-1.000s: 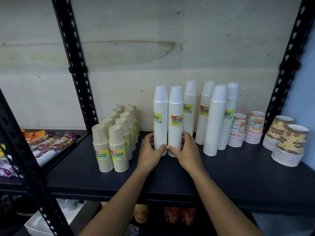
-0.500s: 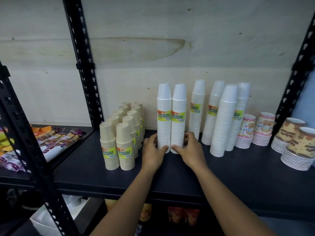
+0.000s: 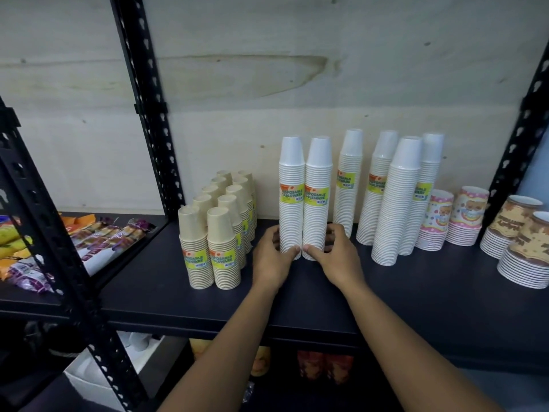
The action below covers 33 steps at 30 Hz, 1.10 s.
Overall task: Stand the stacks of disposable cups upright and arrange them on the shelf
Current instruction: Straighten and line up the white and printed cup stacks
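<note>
Two tall white cup stacks stand upright side by side on the dark shelf (image 3: 297, 298): the left white stack (image 3: 291, 173) and the right white stack (image 3: 318, 176), both with yellow-green labels. My left hand (image 3: 271, 257) grips the base of the left one, my right hand (image 3: 337, 255) grips the base of the right one. Several more tall white stacks (image 3: 396, 200) stand behind and to the right, some leaning. A block of short beige cup stacks (image 3: 221, 230) stands to the left.
Patterned pink cup stacks (image 3: 453, 218) and brown printed cup stacks (image 3: 525, 248) sit at the right end. Black perforated uprights (image 3: 148, 108) frame the bay. Snack packets (image 3: 101, 239) lie on the neighbouring left shelf. The plywood back wall is close behind.
Both hands have slid the two white stacks back and closer together, labels now facing front. The camera has shifted a little left.
</note>
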Motion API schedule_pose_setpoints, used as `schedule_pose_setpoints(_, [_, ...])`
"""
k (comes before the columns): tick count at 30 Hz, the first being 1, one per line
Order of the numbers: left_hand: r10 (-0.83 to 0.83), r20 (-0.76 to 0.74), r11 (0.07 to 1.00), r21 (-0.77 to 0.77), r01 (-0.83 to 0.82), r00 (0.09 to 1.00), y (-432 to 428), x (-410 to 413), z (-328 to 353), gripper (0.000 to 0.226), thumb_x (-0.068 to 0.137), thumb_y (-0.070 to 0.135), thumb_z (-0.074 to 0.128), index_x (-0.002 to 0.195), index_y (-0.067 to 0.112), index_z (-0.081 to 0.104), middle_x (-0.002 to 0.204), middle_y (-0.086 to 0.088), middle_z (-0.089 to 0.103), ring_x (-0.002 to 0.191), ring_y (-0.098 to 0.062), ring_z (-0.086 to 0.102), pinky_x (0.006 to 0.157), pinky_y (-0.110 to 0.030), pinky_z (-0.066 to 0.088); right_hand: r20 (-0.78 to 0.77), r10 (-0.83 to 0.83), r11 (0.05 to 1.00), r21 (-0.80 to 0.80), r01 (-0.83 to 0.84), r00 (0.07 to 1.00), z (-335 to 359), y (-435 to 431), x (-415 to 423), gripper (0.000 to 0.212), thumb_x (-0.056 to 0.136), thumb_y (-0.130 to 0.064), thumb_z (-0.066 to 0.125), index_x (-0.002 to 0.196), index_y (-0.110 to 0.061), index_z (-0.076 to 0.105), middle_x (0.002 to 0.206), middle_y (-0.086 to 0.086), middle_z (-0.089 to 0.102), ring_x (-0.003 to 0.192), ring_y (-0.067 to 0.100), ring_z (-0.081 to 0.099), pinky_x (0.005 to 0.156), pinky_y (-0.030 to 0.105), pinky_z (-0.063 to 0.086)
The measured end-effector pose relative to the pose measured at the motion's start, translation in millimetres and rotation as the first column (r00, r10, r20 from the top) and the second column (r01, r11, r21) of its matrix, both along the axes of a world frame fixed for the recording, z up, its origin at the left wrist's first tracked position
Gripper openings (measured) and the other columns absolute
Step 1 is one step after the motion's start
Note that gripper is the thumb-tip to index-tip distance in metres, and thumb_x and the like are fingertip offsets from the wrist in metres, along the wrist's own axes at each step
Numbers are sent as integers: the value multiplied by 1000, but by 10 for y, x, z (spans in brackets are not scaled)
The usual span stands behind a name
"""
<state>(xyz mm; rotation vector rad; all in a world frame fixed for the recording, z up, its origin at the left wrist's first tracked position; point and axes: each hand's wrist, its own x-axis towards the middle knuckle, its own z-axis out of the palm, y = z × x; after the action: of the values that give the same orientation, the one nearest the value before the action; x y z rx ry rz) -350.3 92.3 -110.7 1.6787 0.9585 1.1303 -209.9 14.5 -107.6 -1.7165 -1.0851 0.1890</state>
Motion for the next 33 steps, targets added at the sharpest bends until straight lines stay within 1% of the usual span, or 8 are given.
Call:
schedule_pose_setpoints(7, [-2, 0, 1000, -7, 2, 1000, 34, 11, -29, 65, 80, 20, 85, 137, 27, 55, 127, 10, 68, 113, -6, 65, 101, -42, 55, -11, -3, 1000, 1, 3, 1000, 6, 13, 0, 64, 79, -44, 84, 129, -26, 50, 119, -11, 66, 100, 11, 67, 82, 29, 51])
schedule_pose_setpoints(10, [-5, 1, 1000, 2, 5, 1000, 35, 12, -31, 64, 82, 18, 84, 138, 28, 55, 128, 9, 68, 115, -6, 64, 102, -41, 54, -9, -2, 1000, 6, 3, 1000, -11, 23, 15, 64, 79, -43, 84, 131, -27, 50, 123, -10, 67, 102, 12, 67, 86, 33, 54])
schedule_pose_setpoints(14, [-28, 5, 1000, 9, 28, 1000, 27, 14, -26, 63, 84, 14, 80, 140, 28, 56, 129, 10, 68, 116, -3, 64, 105, -40, 53, -27, 19, 1000, -3, -19, 999, -11, 9, 32, 64, 84, -41, 81, 137, -27, 49, 126, -10, 66, 104, 10, 66, 87, 29, 51])
schedule_pose_setpoints(18, [-41, 0, 999, 0, 41, 999, 31, 14, -18, 62, 85, 12, 79, 140, 28, 55, 130, 10, 68, 117, -4, 63, 106, -39, 52, -43, 47, 999, -7, -47, 998, -22, -8, 32, 65, 86, -39, 79, 141, -28, 47, 132, -10, 65, 113, 9, 65, 93, 29, 50])
schedule_pose_setpoints(26, [-52, 4, 999, 6, 52, 999, 49, 18, -41, 65, 84, 13, 79, 142, 32, 54, 130, 14, 67, 117, -2, 63, 106, -39, 52, -55, 44, 999, -12, -44, 998, -15, -26, 25, 66, 85, -40, 79, 142, -28, 47, 132, -11, 65, 114, 8, 64, 92, 27, 49])
schedule_pose_setpoints(29, [-69, 30, 998, 4, 69, 997, 29, 2, -23, 78, 84, 11, 79, 150, 32, 45, 136, 13, 64, 122, -2, 61, 106, -35, 51, -76, 47, 999, -9, -48, 996, -1, -41, 23, 71, 81, -40, 83, 141, -26, 47, 127, -12, 64, 111, 7, 64, 86, 20, 47])
schedule_pose_setpoints(31, [-61, 43, 998, -4, 61, 997, 0, -18, 8, 85, 84, 12, 81, 155, 29, 37, 142, 9, 60, 126, -5, 59, 107, -36, 50, -81, 45, 999, 5, -45, 996, 31, -62, 21, 71, 79, -40, 85, 138, -23, 49, 125, -11, 64, 108, 5, 63, 80, 14, 45])
schedule_pose_setpoints(33, [-33, 52, 999, -17, 34, 998, -43, -42, 41, 89, 84, 16, 81, 157, 25, 32, 148, 3, 55, 132, -9, 54, 111, -38, 48, -89, 44, 999, 17, -43, 995, 53, -103, 20, 72, 79, -40, 85, 139, -20, 50, 127, -8, 63, 109, 6, 62, 82, 14, 45])
